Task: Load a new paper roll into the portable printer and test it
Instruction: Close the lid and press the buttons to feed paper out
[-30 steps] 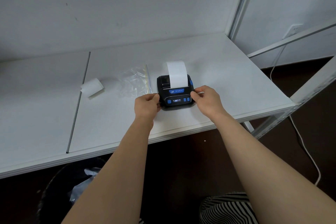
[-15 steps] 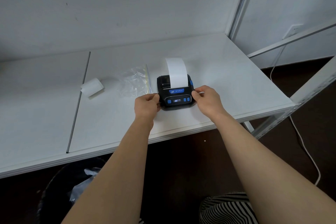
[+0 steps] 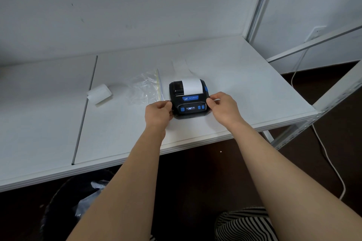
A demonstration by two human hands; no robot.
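A black portable printer (image 3: pixel 189 101) with blue buttons and a lit small display sits on the white table (image 3: pixel 244 92), near its front edge. A white paper strip (image 3: pixel 191 86) comes out of its top and bends backwards, its far end lying flat on the table behind the printer. My left hand (image 3: pixel 159 112) grips the printer's left side. My right hand (image 3: pixel 225 108) holds the right side with thumb and forefinger pinched at its edge. A second white paper roll (image 3: pixel 100 94) lies on the table to the left, well apart from both hands.
A clear plastic zip bag (image 3: pixel 146 90) lies just left of the printer. A seam (image 3: pixel 84 111) splits the tabletop at the left. White shelf posts (image 3: pixel 258 4) stand at the right, with a white cable (image 3: pixel 331 164) on the floor. A dark bin (image 3: pixel 64 207) sits under the table.
The paper strip, upright and growing longer before, has now fallen backwards over the printer onto the table. Both hands stay at the printer's sides.
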